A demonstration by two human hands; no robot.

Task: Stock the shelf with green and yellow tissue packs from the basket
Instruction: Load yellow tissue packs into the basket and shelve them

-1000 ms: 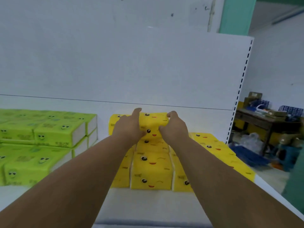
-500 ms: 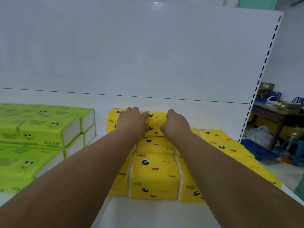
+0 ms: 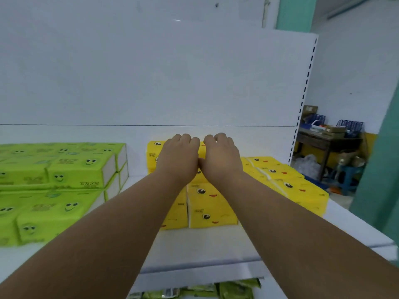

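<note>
- Yellow pack (image 3: 153,155) sits on top of the yellow row, at the back of the shelf (image 3: 205,244).
- Left hand (image 3: 179,156) and right hand (image 3: 220,156) have moved together and now press it flat, fingers curled over it.
- Placement looks almost done.

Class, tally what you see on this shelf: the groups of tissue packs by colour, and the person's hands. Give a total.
green tissue pack group: 1
yellow tissue pack group: 1
Hands: 2, the left hand and the right hand, both on top of the yellow packs
Total: 4
</note>
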